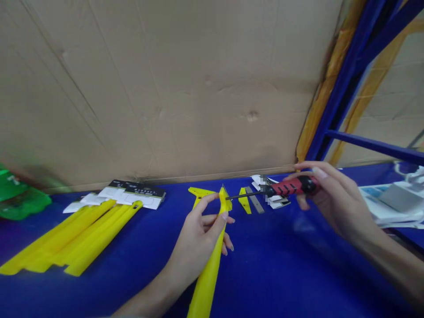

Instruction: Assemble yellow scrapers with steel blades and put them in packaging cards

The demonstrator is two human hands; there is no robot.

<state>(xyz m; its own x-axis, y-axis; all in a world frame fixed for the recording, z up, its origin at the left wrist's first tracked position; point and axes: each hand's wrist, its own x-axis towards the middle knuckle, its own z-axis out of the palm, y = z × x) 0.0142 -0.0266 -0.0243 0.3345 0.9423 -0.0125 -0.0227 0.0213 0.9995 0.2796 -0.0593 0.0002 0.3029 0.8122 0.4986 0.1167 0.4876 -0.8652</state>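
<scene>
My left hand (202, 232) is closed around the neck of a yellow scraper (208, 278), its long handle running down toward me. A thin blade edge shows at the scraper's head. In my right hand (341, 198), the fingers grip the end of a red and black screwdriver (291, 186). The screwdriver points left, and its tip meets the scraper's head; the screw itself is too small to make out. Just beyond my left hand lies a yellow T-shaped scraper head part (200, 193). Near the screwdriver's shaft are a small yellow plate (244, 201) and a grey metal blade (254, 199).
Several yellow scraper handles (102, 234) with black and white cards (132, 193) lie at left, beside a green plastic bottle (23, 196). Cards (280, 202) lie behind the screwdriver. A cardboard wall (198, 88) and blue metal frame (344, 84) bound the blue table (265, 274). White items (394, 201) sit at right.
</scene>
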